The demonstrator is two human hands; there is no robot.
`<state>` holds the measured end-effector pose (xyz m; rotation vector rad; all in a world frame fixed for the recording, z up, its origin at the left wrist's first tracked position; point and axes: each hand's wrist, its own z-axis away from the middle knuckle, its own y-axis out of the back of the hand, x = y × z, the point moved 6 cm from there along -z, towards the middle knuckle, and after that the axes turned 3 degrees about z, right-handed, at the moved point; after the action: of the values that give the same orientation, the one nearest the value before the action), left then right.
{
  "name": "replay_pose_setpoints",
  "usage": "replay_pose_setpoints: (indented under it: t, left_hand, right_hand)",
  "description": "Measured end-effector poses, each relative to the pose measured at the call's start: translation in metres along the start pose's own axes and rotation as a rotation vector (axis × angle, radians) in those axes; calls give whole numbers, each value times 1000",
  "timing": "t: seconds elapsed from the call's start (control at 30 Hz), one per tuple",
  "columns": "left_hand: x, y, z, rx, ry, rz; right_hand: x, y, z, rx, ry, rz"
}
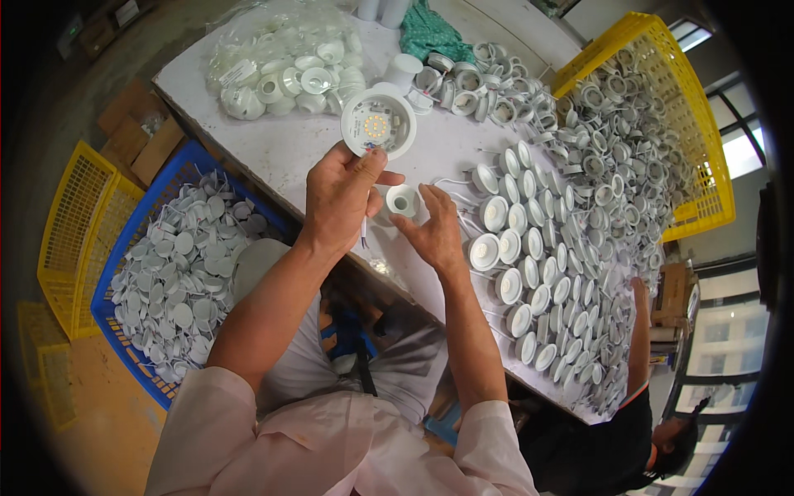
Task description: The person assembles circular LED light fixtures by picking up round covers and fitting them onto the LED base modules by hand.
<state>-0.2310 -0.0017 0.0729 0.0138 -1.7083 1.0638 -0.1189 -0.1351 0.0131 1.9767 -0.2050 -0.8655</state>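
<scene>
Between the thumb and fingers of my left hand (341,197) is a round white LED downlight (395,142), its open face turned up. Yellow LED dots and a small circuit board show inside its rim. Thin wire ends hang below that hand. My right hand (436,234) grips a small white funnel-shaped reflector cup (403,201) by its edge, close to the tabletop and just right of my left fingers. The downlight and the cup are apart. More such cups (316,80) lie in and around a clear plastic bag at the far left of the table.
Rows of white downlights (533,248) with wires cover the table's right side. A yellow crate (718,194) spills white ring housings there. A blue basket (103,302) of white discs stands left of my legs. Green cloth (432,33) lies at the back. Another person's arm (639,335) reaches in at right.
</scene>
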Motion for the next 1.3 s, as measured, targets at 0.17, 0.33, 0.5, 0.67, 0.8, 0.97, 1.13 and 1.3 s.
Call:
replay_pose_setpoints:
  t: [0.17,0.33,0.5,0.67,0.8,0.97,1.13,1.3]
  left_hand:
    - [0,0,-1,-15,9,4]
    - [-4,0,-3,-35,32,-1]
    - [-8,-4,-1,-62,34,-48]
    - [-18,-7,1,-84,70,-11]
    - [-29,-14,6,-152,134,-58]
    - [-44,-28,17,-262,213,-92]
    - [-56,-42,25,-359,270,-175]
    - [-66,-40,28,-359,308,-300]
  right_hand:
    - [1,-10,-6,-51,-14,-3]
    - [-4,-6,-6,-17,-3,-54]
    - [-4,4,-6,27,-4,-97]
    - [18,16,4,87,-238,-414]
    - [32,59,7,233,-304,-750]
    - [6,108,16,272,-181,-728]
    - [-34,126,21,175,117,-370]
    - [-38,122,27,101,124,-327]
